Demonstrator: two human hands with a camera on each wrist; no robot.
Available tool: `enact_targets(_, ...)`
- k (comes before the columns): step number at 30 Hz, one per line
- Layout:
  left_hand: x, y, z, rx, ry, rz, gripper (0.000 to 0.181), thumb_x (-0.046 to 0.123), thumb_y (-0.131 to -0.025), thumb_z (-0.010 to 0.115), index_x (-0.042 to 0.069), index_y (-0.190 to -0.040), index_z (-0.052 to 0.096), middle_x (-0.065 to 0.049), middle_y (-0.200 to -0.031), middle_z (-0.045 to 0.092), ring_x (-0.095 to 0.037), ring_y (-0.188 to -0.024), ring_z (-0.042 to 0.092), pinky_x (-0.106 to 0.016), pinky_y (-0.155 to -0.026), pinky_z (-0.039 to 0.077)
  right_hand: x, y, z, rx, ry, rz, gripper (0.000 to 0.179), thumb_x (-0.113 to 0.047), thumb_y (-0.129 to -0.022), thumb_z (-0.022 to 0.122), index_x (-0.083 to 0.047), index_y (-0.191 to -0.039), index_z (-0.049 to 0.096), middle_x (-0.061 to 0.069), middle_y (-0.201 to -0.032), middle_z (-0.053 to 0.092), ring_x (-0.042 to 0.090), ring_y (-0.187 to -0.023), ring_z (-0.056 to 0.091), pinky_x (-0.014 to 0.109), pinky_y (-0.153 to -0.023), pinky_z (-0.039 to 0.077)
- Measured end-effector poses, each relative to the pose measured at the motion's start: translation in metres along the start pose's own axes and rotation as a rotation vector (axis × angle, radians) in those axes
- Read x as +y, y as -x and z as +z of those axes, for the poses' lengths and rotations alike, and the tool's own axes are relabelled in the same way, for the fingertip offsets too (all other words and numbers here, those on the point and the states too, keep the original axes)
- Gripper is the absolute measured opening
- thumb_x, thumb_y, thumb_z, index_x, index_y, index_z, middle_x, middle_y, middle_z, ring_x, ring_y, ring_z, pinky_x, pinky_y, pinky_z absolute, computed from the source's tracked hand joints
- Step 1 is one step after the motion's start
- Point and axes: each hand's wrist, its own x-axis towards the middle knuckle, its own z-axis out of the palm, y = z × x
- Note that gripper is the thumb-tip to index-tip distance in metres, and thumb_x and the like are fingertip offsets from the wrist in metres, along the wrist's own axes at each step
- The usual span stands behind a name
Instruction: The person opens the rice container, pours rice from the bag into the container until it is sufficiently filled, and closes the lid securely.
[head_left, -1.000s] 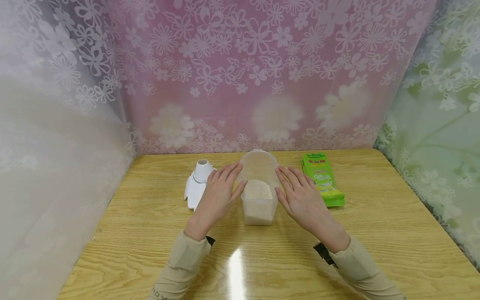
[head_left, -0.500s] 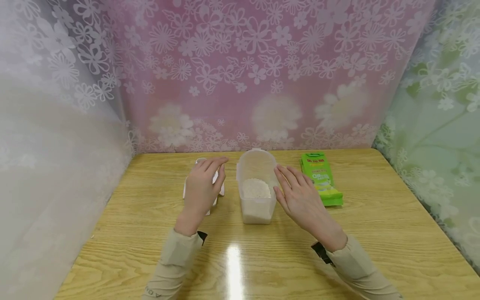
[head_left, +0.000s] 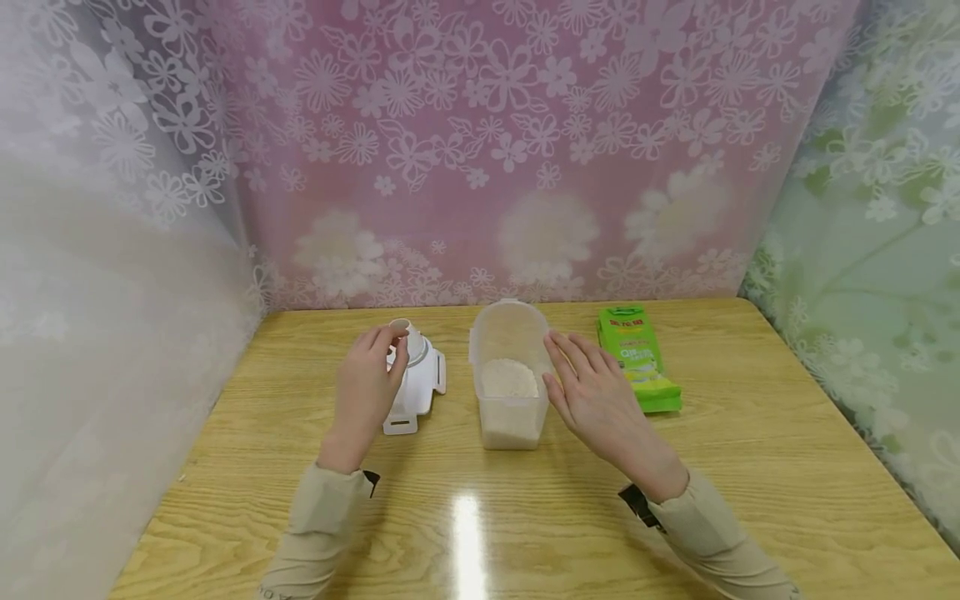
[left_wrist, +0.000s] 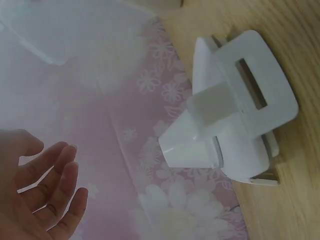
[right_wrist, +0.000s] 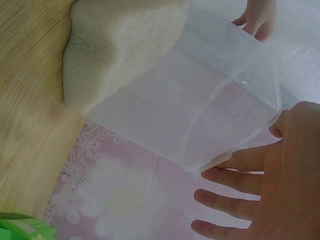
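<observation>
A clear plastic container [head_left: 512,327] with pale, rice-like grains [head_left: 510,379] in its lower part stands upright and uncovered mid-table. Along its right side rests my right hand [head_left: 600,398], fingers nearly straight; in the right wrist view the thumb and index finger touch the rim. To the left lies a white lid [head_left: 415,392] with a cone-shaped spout and slotted side clips. Over the spout in the head view, my left hand [head_left: 364,379] hovers with loosely bent fingers. The left wrist view has a gap between this hand [left_wrist: 42,190] and the lid [left_wrist: 235,115].
A green printed bag [head_left: 637,354] lies flat behind and right of my right hand. The wooden table [head_left: 540,525] ends at a pink flowered curtain [head_left: 420,192] at the back. More curtains hang on the left and right.
My left hand has left the container's left side and moved left to the lid, which now shows turned with a clip toward the front. My right hand stays against the container.
</observation>
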Motion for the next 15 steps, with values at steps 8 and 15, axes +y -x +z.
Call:
enact_targets(8,-0.012,0.012,0.003,-0.099,-0.126,-0.002,0.012,0.012,-0.094,0.071,0.001,-0.094,0.069,-0.012,-0.081,0.067,-0.028,-0.072,0.062,-0.038,-0.054,0.052,0.001,0.001,0.001,0.021,0.003,-0.008,0.072,-0.044,-0.111,0.011,0.005,-0.142,0.054,0.021,-0.141,0.058,0.041,-0.127,0.054,0.057,-0.102,0.046)
enact_targets(15,-0.023,0.031,0.014,-0.232,-0.287,0.014,0.030,0.024,-0.090,0.077,-0.003,-0.089,0.065,-0.017,-0.077,0.064,-0.035,-0.072,0.062,-0.042,-0.058,0.053,0.002,0.001,0.001,0.013,0.007,-0.014,0.070,-0.043,-0.111,0.013,0.005,-0.143,0.053,0.021,-0.141,0.057,0.041,-0.127,0.054,0.057,-0.103,0.046)
